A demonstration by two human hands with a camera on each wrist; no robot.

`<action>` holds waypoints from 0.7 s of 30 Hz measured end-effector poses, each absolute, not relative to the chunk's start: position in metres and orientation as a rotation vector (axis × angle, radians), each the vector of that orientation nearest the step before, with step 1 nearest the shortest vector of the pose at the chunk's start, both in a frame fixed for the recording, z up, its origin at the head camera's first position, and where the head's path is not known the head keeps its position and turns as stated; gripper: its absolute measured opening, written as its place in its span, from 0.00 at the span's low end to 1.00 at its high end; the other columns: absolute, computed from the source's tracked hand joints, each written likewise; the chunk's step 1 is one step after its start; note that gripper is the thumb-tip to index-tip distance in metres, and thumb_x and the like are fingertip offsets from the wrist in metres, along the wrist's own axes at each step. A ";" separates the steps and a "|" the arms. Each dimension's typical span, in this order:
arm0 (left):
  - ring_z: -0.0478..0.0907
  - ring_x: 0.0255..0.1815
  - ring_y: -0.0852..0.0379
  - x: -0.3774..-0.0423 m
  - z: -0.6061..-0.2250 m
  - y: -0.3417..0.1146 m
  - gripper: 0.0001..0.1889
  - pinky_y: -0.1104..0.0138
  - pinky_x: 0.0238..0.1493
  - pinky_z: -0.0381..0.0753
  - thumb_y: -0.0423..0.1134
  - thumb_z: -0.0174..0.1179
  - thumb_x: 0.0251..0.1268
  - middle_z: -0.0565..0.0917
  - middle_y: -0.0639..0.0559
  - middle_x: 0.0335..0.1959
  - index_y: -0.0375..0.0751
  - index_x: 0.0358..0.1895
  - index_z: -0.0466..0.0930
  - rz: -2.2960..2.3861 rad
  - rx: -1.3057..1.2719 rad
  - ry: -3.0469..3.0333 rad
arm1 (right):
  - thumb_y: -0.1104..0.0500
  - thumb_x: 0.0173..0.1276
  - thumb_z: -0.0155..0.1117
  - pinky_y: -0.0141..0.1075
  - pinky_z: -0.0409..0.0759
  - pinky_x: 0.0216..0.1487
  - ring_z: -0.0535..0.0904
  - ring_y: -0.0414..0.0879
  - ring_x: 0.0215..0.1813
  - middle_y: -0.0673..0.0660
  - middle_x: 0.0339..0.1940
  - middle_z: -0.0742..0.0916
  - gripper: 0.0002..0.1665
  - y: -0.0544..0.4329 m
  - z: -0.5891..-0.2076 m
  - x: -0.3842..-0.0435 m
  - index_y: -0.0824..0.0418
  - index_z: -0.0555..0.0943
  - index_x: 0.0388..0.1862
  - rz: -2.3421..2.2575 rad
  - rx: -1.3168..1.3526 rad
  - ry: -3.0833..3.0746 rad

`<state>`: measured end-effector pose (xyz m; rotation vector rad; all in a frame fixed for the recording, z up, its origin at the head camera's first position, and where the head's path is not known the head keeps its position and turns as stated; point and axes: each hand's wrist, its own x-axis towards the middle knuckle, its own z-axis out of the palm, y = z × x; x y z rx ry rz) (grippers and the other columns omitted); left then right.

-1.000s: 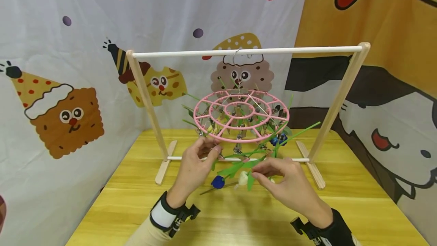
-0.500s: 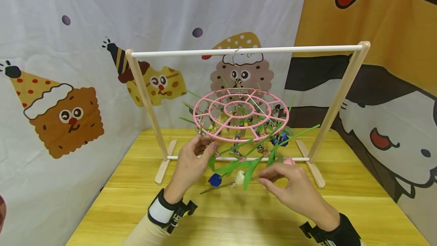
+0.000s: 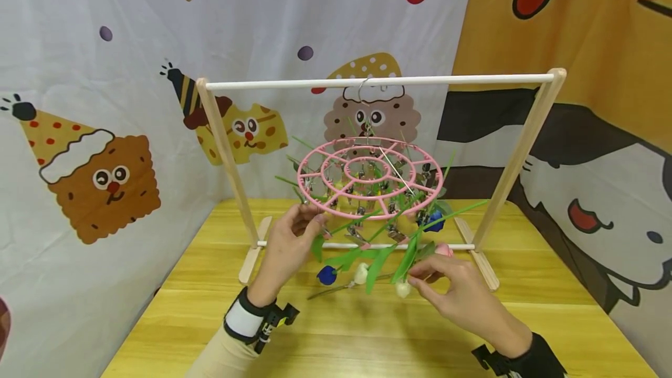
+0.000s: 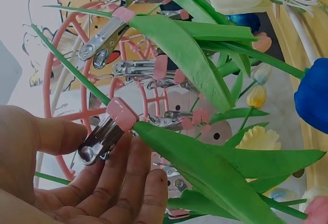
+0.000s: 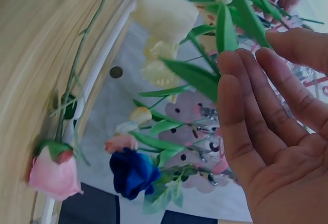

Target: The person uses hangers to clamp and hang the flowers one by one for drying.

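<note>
A pink round clip hanger (image 3: 370,197) bears several artificial flowers held by metal clips with pink tips. My left hand (image 3: 286,244) is at its front left edge. Between thumb and fingers it holds one metal clip (image 4: 102,137), whose pink tips grip a green stem with long leaves (image 4: 195,155). My right hand (image 3: 462,290) is at the front right, thumb and index finger pinching the tip of a green leaf (image 5: 246,11) beside a white tulip (image 3: 403,289). Another white tulip (image 3: 361,273) and a blue flower (image 3: 326,275) hang between the hands.
The hanger hooks onto the white top bar (image 3: 294,83) of a wooden stand, whose feet (image 3: 254,252) rest on the table (image 3: 336,337). A pink rose (image 5: 54,172) on a long stem lies on the table. A patterned cloth (image 3: 252,16) hangs behind.
The hanger has turned, its front flowers shifting left. My left hand has moved a little left with the clip. My right hand has moved right and slightly down, and a second white tulip shows beside it.
</note>
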<state>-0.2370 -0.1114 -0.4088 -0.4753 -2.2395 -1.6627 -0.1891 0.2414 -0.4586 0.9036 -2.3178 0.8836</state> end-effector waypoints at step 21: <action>0.93 0.64 0.43 -0.246 -0.410 -0.125 0.15 0.63 0.67 0.93 0.37 0.67 0.90 0.93 0.40 0.63 0.38 0.70 0.87 -1.602 -0.377 -2.276 | 0.68 0.69 0.88 0.39 0.97 0.44 0.93 0.37 0.44 0.41 0.44 0.94 0.19 0.258 -0.474 -0.217 0.46 0.93 0.49 0.707 0.805 -2.436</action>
